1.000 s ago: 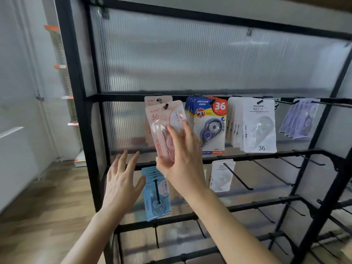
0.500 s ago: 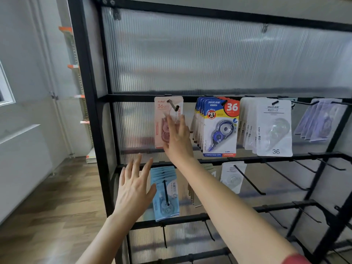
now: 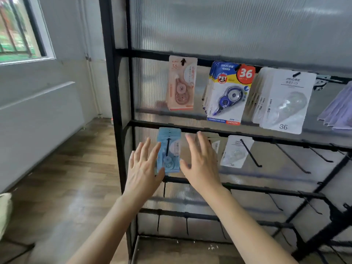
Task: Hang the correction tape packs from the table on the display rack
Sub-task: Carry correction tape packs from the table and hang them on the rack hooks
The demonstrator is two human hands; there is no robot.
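Head view: hands first. The left hand [image 3: 142,168], at about 7 o'clock from the middle of the frame, is spread with straight fingers and holds nothing. The right hand [image 3: 202,164], at about 5 o'clock, is spread the same way and is also empty. Both are raised palm-forward before the second row of the black display rack [image 3: 112,92].

Between the two hands, just below the middle, a stack of light blue correction tape packs [image 3: 169,151] hangs on a hook. The left fingertips overlap its left edge; whether they touch it cannot be told. More packs hang behind the right hand, mostly hidden. At 3 o'clock of that hand hangs a small white pack [image 3: 235,151], with a bare hook [image 3: 251,153] slanting across it.

On the row above, the pink correction tape packs [image 3: 181,84] hang at 12 o'clock. The blue-and-yellow packs [image 3: 228,94], marked 36, are at 1 o'clock. The white packs [image 3: 283,100] are at 2 o'clock and the lilac packs [image 3: 341,111] at the 3 o'clock edge.

A ribbed translucent panel [image 3: 228,25] backs the rack. A window [image 3: 19,29] sits at 10 o'clock and the wooden floor [image 3: 66,178] at 8 o'clock.
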